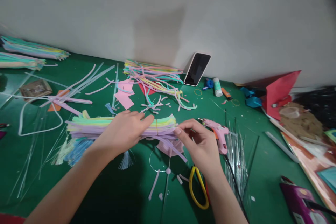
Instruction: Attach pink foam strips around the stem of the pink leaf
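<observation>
Left hand [128,129] grasps the bundle [89,130] — right hand [201,141] pinches its 3-o'clock end, glue gun [222,133] (pink) at that hand's 3 o'clock.

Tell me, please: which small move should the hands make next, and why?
Probably the right hand should draw one lilac pipe cleaner from the pastel pipe-cleaner bundle: its thumb and forefinger are at the bundle's right end, and the left hand lies across the bundle, where it could steady the rest.
</observation>
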Demonstrator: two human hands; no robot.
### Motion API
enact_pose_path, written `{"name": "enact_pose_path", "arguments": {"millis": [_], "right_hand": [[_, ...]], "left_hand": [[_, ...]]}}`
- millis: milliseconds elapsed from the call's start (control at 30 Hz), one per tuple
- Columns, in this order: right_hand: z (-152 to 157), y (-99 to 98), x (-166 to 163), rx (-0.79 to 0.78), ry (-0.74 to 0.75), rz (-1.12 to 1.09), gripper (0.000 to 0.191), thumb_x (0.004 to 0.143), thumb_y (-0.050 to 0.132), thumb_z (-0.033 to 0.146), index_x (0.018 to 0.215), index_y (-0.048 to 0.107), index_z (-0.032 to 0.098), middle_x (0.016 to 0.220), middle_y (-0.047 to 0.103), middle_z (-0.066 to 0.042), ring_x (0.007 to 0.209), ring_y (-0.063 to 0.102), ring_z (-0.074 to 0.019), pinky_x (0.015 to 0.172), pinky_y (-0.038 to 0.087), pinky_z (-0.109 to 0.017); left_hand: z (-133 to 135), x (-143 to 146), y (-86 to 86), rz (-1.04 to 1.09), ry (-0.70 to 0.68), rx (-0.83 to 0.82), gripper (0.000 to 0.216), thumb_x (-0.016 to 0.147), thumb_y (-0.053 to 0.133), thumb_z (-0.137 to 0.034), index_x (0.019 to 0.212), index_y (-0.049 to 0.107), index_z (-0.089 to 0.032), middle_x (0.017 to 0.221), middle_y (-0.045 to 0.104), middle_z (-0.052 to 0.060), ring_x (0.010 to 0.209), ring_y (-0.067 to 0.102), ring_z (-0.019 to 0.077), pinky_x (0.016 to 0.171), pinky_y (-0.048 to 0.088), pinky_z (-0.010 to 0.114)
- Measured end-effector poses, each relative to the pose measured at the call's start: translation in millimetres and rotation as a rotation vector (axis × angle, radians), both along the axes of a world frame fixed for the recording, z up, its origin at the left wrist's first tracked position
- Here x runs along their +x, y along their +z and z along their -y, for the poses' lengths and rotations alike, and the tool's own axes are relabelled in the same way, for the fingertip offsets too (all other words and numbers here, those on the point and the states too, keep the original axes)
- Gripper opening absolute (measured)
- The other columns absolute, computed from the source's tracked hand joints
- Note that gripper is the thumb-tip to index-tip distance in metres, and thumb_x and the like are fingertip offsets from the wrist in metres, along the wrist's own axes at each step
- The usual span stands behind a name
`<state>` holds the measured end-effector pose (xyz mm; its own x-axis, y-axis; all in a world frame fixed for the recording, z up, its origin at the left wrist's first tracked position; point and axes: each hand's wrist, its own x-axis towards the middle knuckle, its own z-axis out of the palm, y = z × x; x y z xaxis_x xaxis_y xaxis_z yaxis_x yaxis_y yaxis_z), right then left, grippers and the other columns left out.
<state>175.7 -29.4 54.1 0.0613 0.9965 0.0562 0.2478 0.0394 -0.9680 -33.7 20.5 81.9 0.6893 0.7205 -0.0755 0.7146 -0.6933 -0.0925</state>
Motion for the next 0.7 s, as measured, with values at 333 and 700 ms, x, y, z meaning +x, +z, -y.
{"name": "enact_pose_path", "arguments": {"millis": [333,700], "right_hand": [[-2,6.8,34,0.034,-0.200,-0.131,0.010,0.075,0.073,0.028,0.070,0.067,0.021,0.071,0.059,0.002,0.062,0.050,-0.0108,0.055,0.038,-0.023],[18,22.5,129,0.064,-0.535,-0.239,0.008,0.062,0.078,0.025,0.067,0.072,0.023,0.071,0.057,-0.001,0.063,0.047,-0.0134,0.047,0.034,-0.027]], "left_hand": [[-2,-15,-0.7,-0.022,0.061,-0.009,0.020,0.077,0.055,-0.013,0.096,0.056,-0.020,0.084,0.066,0.005,0.076,0.064,0.0247,0.065,0.046,0.033],[-7,-71,-2.2,-0.178,0.226,-0.116,0.032,0.085,0.048,-0.018,0.116,0.054,-0.016,0.106,0.066,0.011,0.091,0.064,0.0291,0.074,0.047,0.036]]}}
